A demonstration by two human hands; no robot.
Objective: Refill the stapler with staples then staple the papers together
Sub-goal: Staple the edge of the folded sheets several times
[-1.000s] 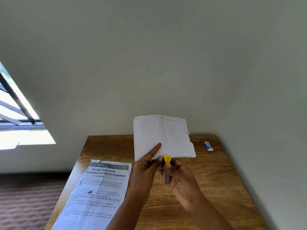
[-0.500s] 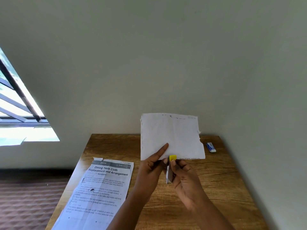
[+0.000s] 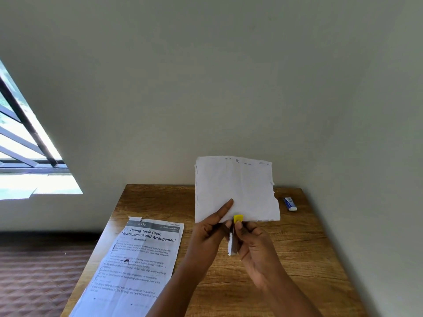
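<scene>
The papers (image 3: pixel 235 188) are held upright above the wooden worktop (image 3: pixel 304 255), pinched along their lower edge by the left hand (image 3: pixel 207 234), whose grip is closed on them with the forefinger laid flat up the front face. A small stapler (image 3: pixel 233 239) — metal body, yellow tip — is gripped in the right hand (image 3: pixel 254 245), fingers curled round it, its yellow end at the bottom edge of the sheets beside the left fingertips. Whether the edge already sits between the jaws cannot be told. The sheets look thin, light and limp, creased and ragged on the right side, so they are best pinched close to the stapling point, where they are kept aligned and stopped from sagging or tearing. The stapler seems stiff and light, and is best squeezed across top and base. Stapling is judged to be at hand. A printed sheet (image 3: pixel 137 259) lies flat on the worktop at left, and 1 small blue-and-white object (image 3: pixel 290 204) — possibly an eraser — near the far right corner.
</scene>
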